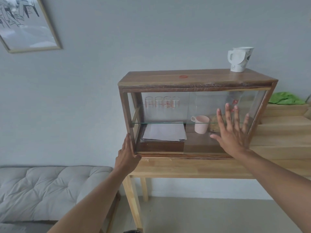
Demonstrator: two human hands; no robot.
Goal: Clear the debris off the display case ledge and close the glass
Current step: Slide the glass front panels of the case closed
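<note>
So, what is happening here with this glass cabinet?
A person steadies the wooden display case with the left hand at its lower left corner. The right hand lies flat, fingers spread, on the sliding glass pane. The left half looks uncovered, so the glass is not yet closed.

A dark wooden glass-fronted display case (pixel 193 81) stands on the pale wooden bench (pixel 193 169). A white paper cup (pixel 239 59) sits on its top, far right; a grey tufted cushion (pixel 42 190) lies left.
</note>
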